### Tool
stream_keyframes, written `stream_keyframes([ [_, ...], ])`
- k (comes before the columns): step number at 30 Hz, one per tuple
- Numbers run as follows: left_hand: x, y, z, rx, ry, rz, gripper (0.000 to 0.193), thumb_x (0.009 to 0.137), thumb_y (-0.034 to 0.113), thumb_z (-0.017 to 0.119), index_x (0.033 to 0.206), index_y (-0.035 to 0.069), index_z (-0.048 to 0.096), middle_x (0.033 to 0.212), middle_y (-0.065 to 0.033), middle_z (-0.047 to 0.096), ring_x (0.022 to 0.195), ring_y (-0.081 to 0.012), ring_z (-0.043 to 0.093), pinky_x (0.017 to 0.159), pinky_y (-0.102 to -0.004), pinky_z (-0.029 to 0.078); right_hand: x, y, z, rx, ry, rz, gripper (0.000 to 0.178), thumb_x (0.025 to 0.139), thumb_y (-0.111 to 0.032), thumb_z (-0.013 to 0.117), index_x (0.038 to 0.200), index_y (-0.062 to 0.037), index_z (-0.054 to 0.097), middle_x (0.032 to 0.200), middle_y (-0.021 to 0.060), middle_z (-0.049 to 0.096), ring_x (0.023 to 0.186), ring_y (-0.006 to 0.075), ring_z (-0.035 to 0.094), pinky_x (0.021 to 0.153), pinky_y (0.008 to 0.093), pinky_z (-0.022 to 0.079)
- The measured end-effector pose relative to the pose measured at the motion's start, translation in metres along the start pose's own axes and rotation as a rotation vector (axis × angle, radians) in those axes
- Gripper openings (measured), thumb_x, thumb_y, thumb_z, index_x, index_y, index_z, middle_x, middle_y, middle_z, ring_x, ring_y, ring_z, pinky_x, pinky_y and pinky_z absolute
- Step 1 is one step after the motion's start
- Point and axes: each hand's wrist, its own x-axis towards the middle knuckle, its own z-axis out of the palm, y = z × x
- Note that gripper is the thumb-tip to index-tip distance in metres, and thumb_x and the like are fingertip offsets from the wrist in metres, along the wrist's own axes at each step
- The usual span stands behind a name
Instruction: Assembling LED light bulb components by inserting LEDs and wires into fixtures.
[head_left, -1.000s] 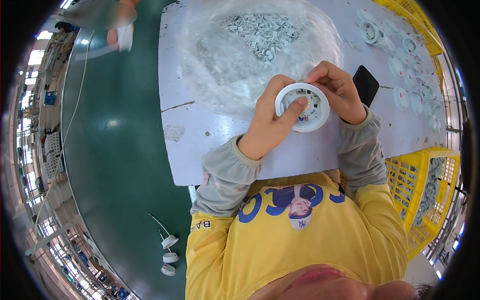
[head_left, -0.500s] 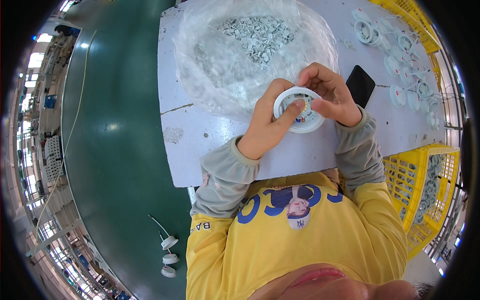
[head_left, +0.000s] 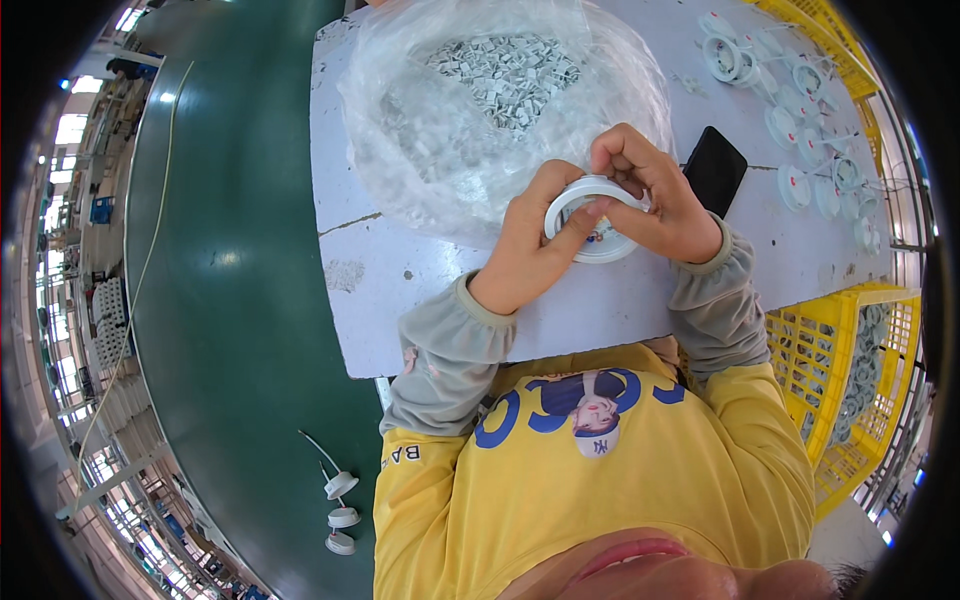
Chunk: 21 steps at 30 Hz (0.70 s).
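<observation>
A round white lamp housing [head_left: 598, 252] with small parts on its inner face is held above the table. My left hand [head_left: 535, 235] is closed round its left side, the thumb pressing inside the ring. On the other side my right hand [head_left: 662, 200] grips the rim, its thumb reaching inside beside the left one. The fingers cover much of the inner face, so I cannot see what they press on. Just beyond my hands lies a clear plastic bag [head_left: 430, 190], spread open and full of small white clips [head_left: 515, 80].
A black phone [head_left: 715, 170] lies to the right of my hands. Several white lamp housings [head_left: 795, 188] with wires cover the table's right part. A yellow crate [head_left: 800, 350] of round parts stands at the right. Several wired lamp pieces [head_left: 342, 517] show at lower left over the green floor.
The housing has tipped slightly in my hands. My right thumb has moved left into the ring, next to my left thumb.
</observation>
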Motion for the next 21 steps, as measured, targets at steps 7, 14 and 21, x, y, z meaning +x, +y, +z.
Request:
stream_keyframes([
  [7, 0.0, -0.002, -0.003, 0.069, -0.028, 0.03, 0.017, 0.084, 0.008, 0.054, 0.098, 0.001, 0.05, 0.085, -0.0035, 0.054, 0.077, -0.0066, 0.051, 0.067, -0.0205, 0.042, 0.0, 0.005, 0.005, 0.108, 0.044, -0.005, 0.026, 0.072, 0.002, 0.054, 0.094, -0.0041, 0.04, 0.076, -0.0016, 0.039, 0.06, 0.0028, 0.035, 0.05, 0.0179, 0.027],
  [14, -0.001, -0.006, -0.005, 0.079, -0.041, 0.152, 0.033, 0.091, 0.031, 0.042, 0.1, 0.0, 0.048, 0.084, -0.007, 0.054, 0.077, -0.0113, 0.051, 0.067, -0.024, 0.041, -0.001, 0.005, 0.002, 0.085, 0.018, 0.03, 0.027, 0.072, 0.003, 0.053, 0.094, -0.0043, 0.04, 0.077, -0.002, 0.039, 0.062, 0.0023, 0.037, 0.052, 0.017, 0.028],
  [21, 0.0, -0.014, 0.007, -0.113, 0.077, 0.204, 0.044, 0.095, 0.038, 0.027, 0.099, -0.001, 0.047, 0.078, -0.0064, 0.052, 0.071, -0.0116, 0.047, 0.065, -0.0241, 0.039, 0.001, 0.004, 0.004, 0.207, 0.034, 0.043, 0.026, 0.075, 0.003, 0.052, 0.096, -0.004, 0.039, 0.082, -0.0008, 0.038, 0.07, 0.0032, 0.039, 0.058, 0.017, 0.031],
])
